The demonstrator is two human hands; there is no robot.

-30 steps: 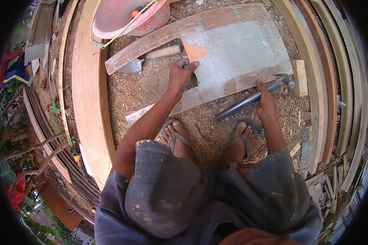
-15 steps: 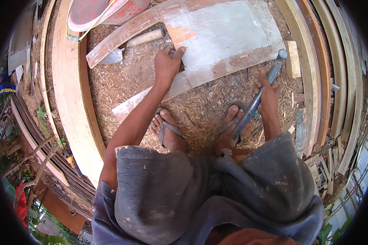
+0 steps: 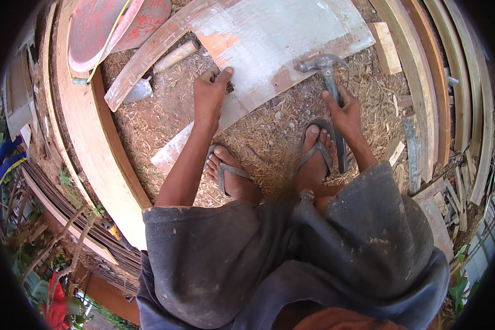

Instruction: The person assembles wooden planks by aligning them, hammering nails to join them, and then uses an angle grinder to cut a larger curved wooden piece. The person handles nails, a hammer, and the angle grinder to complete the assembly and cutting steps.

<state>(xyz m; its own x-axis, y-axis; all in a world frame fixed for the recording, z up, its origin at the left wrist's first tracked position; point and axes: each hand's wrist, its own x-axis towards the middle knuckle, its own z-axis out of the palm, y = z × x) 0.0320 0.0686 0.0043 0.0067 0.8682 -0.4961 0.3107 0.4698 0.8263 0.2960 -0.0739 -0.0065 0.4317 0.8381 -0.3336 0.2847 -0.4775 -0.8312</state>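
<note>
A pale, worn plywood sheet (image 3: pixel 291 33) with a notch cut in its left side lies on the ground ahead of my feet. My left hand (image 3: pixel 209 98) is closed on the sheet's edge at the notch, the thumb lying along the top. In my right hand (image 3: pixel 345 114) is a claw hammer (image 3: pixel 325 69), gripped round its dark handle. Its head is over the sheet's near right edge, claw to the right; whether it touches the wood I cannot tell. The handle's lower end hangs beside my right foot.
Inside the notch lies a short round wooden piece (image 3: pixel 176 56). A red-stained bucket (image 3: pixel 96 33) with a yellow handle stands at the far left. Long planks flank both sides, including a thick one (image 3: pixel 96 132) on the left. A wood block (image 3: pixel 385 49) lies right of the sheet.
The hammer has turned in my right hand: its head has swung left, over the sheet's near edge, with the claw now showing. My left hand keeps its hold. The whole view has shifted slightly.
</note>
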